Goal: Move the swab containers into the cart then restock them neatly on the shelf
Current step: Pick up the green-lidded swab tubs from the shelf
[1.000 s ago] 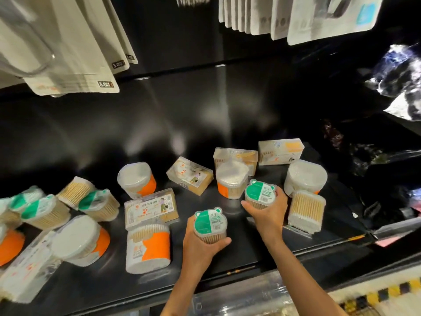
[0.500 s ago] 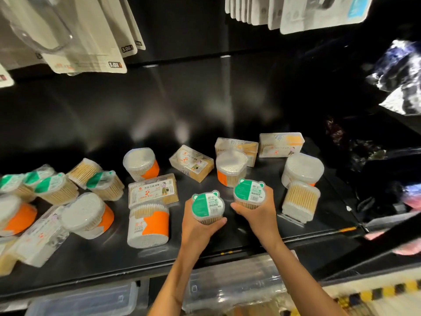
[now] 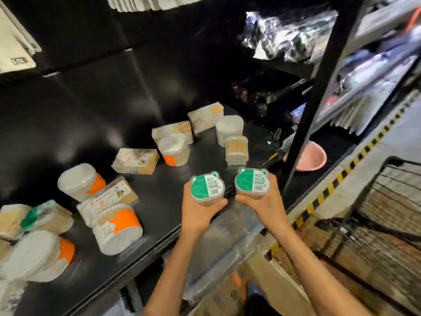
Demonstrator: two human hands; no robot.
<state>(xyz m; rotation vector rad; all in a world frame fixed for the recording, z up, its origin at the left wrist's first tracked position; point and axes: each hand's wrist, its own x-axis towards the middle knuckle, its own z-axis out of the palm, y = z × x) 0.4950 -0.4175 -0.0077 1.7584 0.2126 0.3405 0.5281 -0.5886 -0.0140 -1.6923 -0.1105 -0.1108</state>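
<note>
My left hand point(image 3: 199, 213) grips a green-lidded, bear-eared swab container point(image 3: 206, 187) from below. My right hand point(image 3: 265, 205) grips a matching green-lidded container point(image 3: 251, 183) beside it. Both are held above the front edge of the black shelf point(image 3: 159, 201). Several more swab containers lie scattered on the shelf: orange-banded round tubs point(image 3: 116, 229) point(image 3: 174, 149), flat boxes point(image 3: 135, 160) point(image 3: 205, 116), and a clear tub point(image 3: 236, 149). A wire cart point(image 3: 387, 208) stands at the lower right.
A black shelf upright point(image 3: 319, 92) rises just right of my hands. A pink bowl point(image 3: 312, 157) sits behind it. Hanging packets point(image 3: 16, 49) are at the upper left, shiny bags point(image 3: 287, 35) at the upper right. Cardboard boxes point(image 3: 262, 288) lie below the shelf.
Both hands have lifted their green-lidded containers off the shelf and drawn them back to its front edge. The view has swung right, bringing the cart and upright into sight.
</note>
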